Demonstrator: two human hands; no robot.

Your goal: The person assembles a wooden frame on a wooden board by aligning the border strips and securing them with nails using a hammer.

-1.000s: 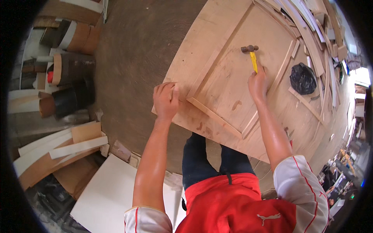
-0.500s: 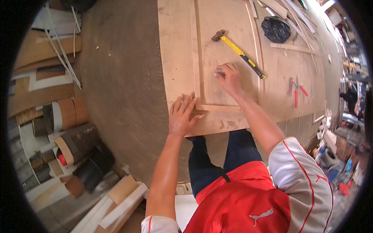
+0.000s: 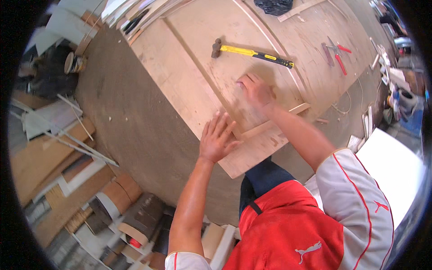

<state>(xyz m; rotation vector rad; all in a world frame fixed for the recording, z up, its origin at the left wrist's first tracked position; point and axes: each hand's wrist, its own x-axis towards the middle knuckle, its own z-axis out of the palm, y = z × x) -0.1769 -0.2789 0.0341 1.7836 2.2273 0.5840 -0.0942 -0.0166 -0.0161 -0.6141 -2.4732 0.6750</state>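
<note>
A: We note the left hand lies flat on the panel, fingers spread, gripping nothing. Its fingertips touch the raised strip; the panel's near edge runs just behind the palm.

B: We confirm. The right hand also rests on the panel, blurred; fingers look extended, holding nothing. Beyond its fingertips lies the hammer, near but not touched.

A: Open room: bare floor left of the left fingers. Pliers lie well right of the right fingers.

B: Scrap boards crowd the far left.
</note>
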